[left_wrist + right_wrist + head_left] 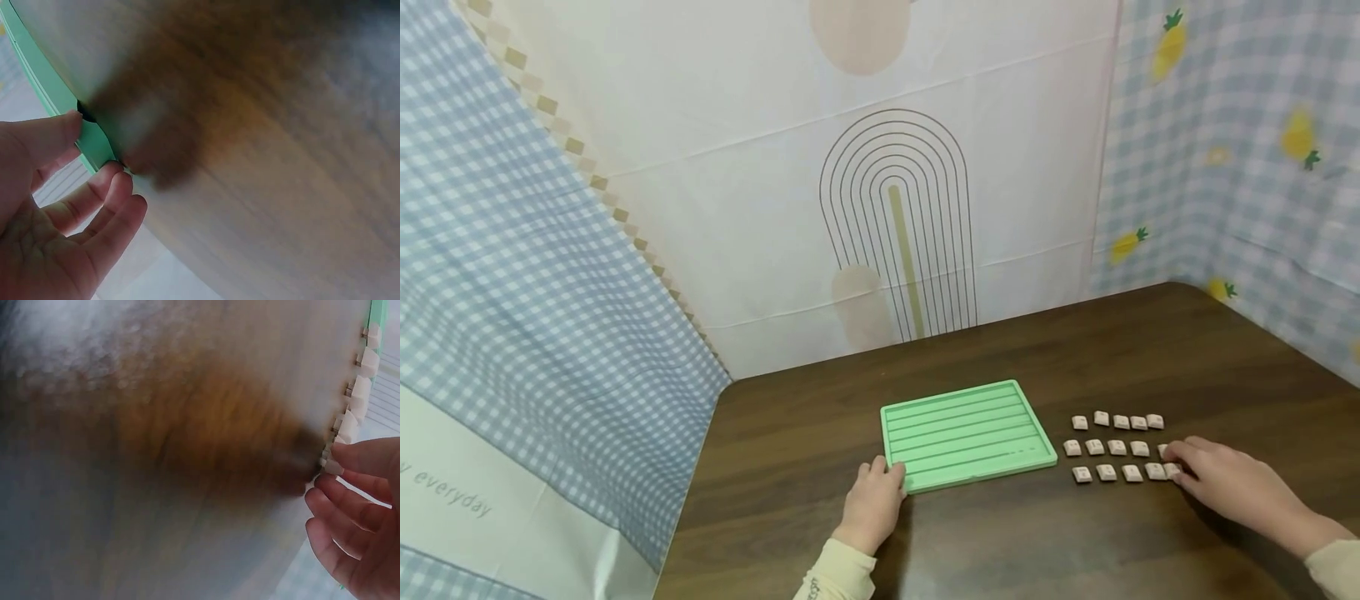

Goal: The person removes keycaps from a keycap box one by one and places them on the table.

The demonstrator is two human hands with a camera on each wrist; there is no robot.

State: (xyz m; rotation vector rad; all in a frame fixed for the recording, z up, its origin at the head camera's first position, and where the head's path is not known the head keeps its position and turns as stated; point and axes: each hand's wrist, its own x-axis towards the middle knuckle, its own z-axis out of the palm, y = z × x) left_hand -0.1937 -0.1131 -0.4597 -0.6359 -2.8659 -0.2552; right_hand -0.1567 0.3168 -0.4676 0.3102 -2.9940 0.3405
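Observation:
A light green tray (967, 433) with raised ridges lies on the dark wooden table. My left hand (874, 504) holds its near left corner, and in the left wrist view the thumb and fingers sit on either side of the green edge (97, 145). To the tray's right are three rows of small cream keycaps (1117, 448). My right hand (1232, 483) is at the right end of the two nearer rows. There the thumb and fingertips pinch a keycap (332, 466) at the end of the nearest row, partly hidden by the fingers.
The brown table (790, 450) has a rounded far edge. Behind it hangs a white cloth (760, 275) with an arch pattern. Blue checked cloth (550, 250) hangs on the left, and checked cloth with pineapples (1247, 150) on the right.

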